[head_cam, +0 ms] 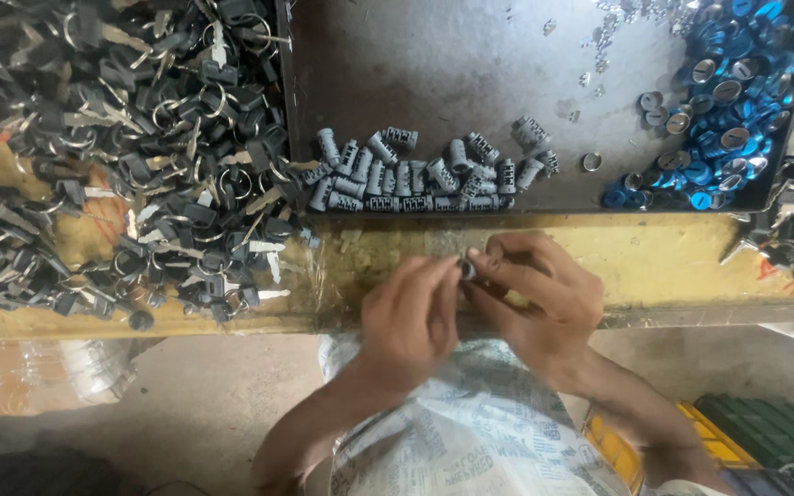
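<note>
Two hands: left hand (408,317), right hand (533,298) | small metal part (468,269) pinched below tray (298,174) | may be dropped if grip loosens

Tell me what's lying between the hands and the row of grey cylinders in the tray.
In the head view, only the tray's dark front rim and a bare strip of worn yellow bench separate the hands from the grey cylinders.

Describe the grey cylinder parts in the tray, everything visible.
The grey cylinder parts are a few dozen short, ribbed, slotted barrels, matte grey, apparently cast metal. They lie loose on their sides, touching one another in a rough row along the near edge of the dark metal tray, some against its rim. Neither hand touches them.
</note>
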